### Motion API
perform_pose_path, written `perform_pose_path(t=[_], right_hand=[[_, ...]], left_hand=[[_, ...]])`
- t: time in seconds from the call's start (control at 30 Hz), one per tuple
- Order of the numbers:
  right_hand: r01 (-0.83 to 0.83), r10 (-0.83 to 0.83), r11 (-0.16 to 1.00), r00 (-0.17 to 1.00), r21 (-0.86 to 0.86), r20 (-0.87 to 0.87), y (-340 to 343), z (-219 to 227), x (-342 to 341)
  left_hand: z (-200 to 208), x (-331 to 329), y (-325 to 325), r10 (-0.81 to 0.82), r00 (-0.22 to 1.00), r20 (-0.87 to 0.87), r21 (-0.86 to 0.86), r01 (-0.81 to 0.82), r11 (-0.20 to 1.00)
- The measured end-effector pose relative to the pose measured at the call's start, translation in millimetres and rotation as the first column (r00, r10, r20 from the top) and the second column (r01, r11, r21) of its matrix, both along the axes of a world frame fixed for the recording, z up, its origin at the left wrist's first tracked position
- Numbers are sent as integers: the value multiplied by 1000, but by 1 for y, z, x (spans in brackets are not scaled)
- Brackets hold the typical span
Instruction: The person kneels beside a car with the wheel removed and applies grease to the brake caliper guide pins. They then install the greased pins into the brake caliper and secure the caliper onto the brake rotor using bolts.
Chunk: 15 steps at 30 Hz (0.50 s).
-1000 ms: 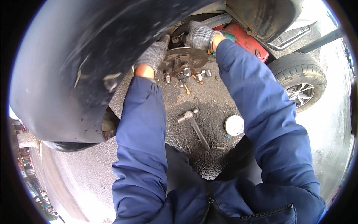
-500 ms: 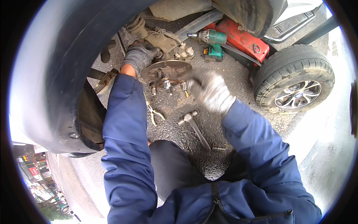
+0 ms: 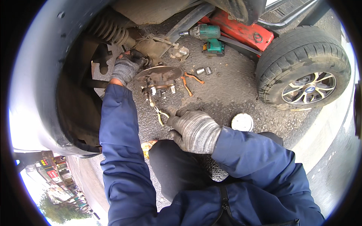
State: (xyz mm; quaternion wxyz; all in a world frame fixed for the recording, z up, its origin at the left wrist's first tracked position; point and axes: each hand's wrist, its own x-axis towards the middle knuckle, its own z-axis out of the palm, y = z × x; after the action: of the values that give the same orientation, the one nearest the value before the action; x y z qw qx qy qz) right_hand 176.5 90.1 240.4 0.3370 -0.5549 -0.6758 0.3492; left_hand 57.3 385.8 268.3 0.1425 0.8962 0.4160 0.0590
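My left hand [image 3: 128, 67], in a grey knit glove, is closed behind the round brake disc [image 3: 160, 75], beside the suspension parts. Its fingers wrap round something there that I cannot make out. Studs with nuts [image 3: 153, 90] stick out from the hub toward me. Low in front of my knees, my gloved right hand [image 3: 196, 132] hovers with thumb and forefinger apart, its other fingers partly hidden. Just left of its fingertips lie yellow-handled pliers [image 3: 162, 116]. Orange-handled pliers [image 3: 187, 83] rest on the ground right of the disc.
Two sockets [image 3: 204, 71] lie beyond the orange pliers. Farther back are a green cordless impact wrench [image 3: 207, 33] and a red jack [image 3: 241, 32]. The removed wheel [image 3: 301, 75] lies at right; a round white lid or tin [image 3: 242, 122] sits nearer. A coil spring [image 3: 111, 32] hangs inside the wheel arch.
My right hand has come down and toward me, away from the disc, and now covers where the hammer lay. My left hand stays behind the disc. The whole view has shifted.
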Motion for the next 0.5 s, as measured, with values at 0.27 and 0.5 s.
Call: perform_pose_path(t=[0.27, 0.5], right_hand=[[-42, 43, 996, 999, -77, 15, 0, 4, 6], [-77, 83, 992, 995, -104, 55, 11, -5, 9]], left_hand=[[-5, -6, 11, -35, 993, 111, -138, 51, 989], [1, 6, -1, 67, 994, -86, -13, -69, 998]])
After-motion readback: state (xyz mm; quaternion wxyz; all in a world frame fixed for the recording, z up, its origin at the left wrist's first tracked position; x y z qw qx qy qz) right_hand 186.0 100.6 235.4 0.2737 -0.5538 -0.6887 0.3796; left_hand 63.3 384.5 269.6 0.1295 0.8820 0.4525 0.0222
